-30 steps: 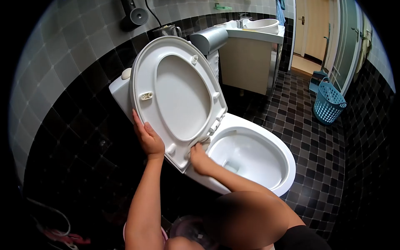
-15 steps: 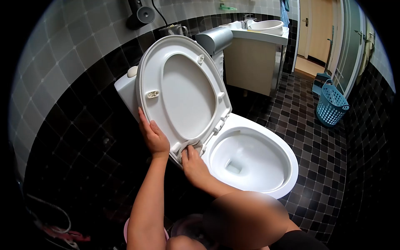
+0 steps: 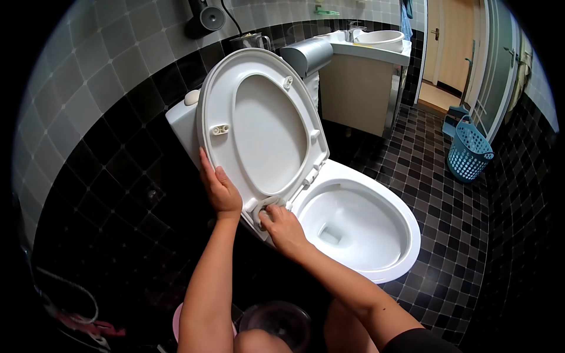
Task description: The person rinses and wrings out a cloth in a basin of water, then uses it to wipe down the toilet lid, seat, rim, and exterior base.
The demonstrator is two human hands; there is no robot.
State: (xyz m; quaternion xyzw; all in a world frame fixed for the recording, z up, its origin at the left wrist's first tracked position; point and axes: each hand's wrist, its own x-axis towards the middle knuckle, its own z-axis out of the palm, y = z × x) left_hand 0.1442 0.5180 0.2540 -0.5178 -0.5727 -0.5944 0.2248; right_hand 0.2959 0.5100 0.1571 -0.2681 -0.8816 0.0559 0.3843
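Note:
A white toilet [image 3: 376,197] stands with its seat and lid [image 3: 271,141] raised against the tank. My left hand [image 3: 220,189] rests along the left edge of the raised seat, fingers stretched out and thumb on the front side. Down by the hinges, my right hand [image 3: 285,226] is closed on a pale, crumpled cloth [image 3: 262,210]. That cloth presses against the lower left corner of the seat, next to the bowl's back rim. Part of the cloth is hidden under the right fingers. A little water shows at the bottom of the bowl.
Behind the toilet are the tank [image 3: 183,123], a silver paper holder [image 3: 307,57] and a sink cabinet [image 3: 357,91]. A blue basket [image 3: 469,150] stands on the dark tiled floor at right. Below my arms are a dark translucent basin [image 3: 276,320] and a pink rim [image 3: 176,320].
My right hand has shifted slightly right at the hinge corner, still with the cloth, and its forearm now shows fully. The left hand stays on the seat edge. The view has shifted a little.

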